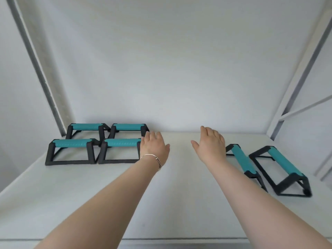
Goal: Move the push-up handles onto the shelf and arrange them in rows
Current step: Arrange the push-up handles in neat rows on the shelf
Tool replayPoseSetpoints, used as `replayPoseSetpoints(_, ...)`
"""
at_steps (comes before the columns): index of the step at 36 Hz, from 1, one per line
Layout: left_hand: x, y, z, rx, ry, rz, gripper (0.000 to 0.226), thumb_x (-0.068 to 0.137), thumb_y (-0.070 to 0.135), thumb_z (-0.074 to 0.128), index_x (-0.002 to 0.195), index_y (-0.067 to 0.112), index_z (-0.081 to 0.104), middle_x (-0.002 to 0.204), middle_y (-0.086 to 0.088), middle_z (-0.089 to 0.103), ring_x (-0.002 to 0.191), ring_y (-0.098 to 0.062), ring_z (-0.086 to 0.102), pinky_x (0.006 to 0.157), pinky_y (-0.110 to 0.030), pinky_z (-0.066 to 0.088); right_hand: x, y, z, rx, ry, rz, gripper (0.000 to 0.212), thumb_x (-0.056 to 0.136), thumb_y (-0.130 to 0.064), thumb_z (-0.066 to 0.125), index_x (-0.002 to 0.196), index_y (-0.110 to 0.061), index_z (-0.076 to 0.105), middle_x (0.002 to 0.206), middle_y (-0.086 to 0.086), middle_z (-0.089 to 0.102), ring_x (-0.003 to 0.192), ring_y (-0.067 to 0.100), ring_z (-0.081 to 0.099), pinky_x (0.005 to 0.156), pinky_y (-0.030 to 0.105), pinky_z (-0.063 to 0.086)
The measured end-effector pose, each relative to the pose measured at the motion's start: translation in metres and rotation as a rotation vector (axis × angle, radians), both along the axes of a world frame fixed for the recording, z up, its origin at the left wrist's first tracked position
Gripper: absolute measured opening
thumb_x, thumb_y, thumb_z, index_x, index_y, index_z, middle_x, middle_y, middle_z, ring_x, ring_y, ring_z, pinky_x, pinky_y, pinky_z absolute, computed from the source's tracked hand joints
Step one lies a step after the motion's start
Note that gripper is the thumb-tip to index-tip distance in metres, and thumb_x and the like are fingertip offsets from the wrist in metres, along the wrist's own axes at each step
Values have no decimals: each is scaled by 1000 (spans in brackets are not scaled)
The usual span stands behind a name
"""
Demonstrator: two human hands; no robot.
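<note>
Several black-framed push-up handles with teal grips stand on the white shelf. At the left they form two rows of two: back-left handle, back-right handle, front-left handle, front-right handle. My left hand, wearing a thin bracelet, hovers flat with fingers apart beside the right end of the front-right handle. My right hand is spread over the bare middle and holds nothing. To its right two handles lie angled front to back: one handle and an outer handle.
Grey metal shelf posts rise at the left and right. A white wall backs the shelf. The shelf's front edge runs along the bottom of the view.
</note>
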State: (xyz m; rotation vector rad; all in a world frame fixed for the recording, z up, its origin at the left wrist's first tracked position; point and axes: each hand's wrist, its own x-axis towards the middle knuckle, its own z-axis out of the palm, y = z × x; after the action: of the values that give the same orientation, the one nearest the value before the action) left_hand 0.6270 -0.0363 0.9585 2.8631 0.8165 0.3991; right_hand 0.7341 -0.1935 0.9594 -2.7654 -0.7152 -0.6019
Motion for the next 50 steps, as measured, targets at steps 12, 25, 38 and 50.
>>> replayPoseSetpoints(12,65,-138,-4,-81,-14,-54,66,96,46,35,147,7,19,155,-13,21,144,-30,13,117,-41,15,63,-141,1,42,24,-52,62,92,-48,48,139,-9,38,136,8,51,126,28,42,107,41,31)
replayPoseSetpoints(25,127,-231,-7,-358,18,-129,53,93,49,44,125,7,41,125,-14,47,113,-32,47,91,-41,43,100,-219,-20,-15,213,-232,56,89,-49,52,132,-15,38,131,11,45,112,37,46,87,42,42)
replayPoseSetpoints(38,144,-246,-18,-753,-2,13,58,83,36,65,124,3,39,104,-8,53,91,-25,58,72,-32,50,124,-227,-38,5,427,-349,47,91,-23,54,131,-7,35,115,14,51,100,33,58,65,36,41)
replayPoseSetpoints(50,107,-185,-10,-797,-56,-52,45,85,23,55,126,15,39,94,-2,58,64,-12,68,45,-23,50,120,-226,-27,32,411,-166,37,90,-31,53,119,-11,44,104,11,57,85,30,55,68,36,45)
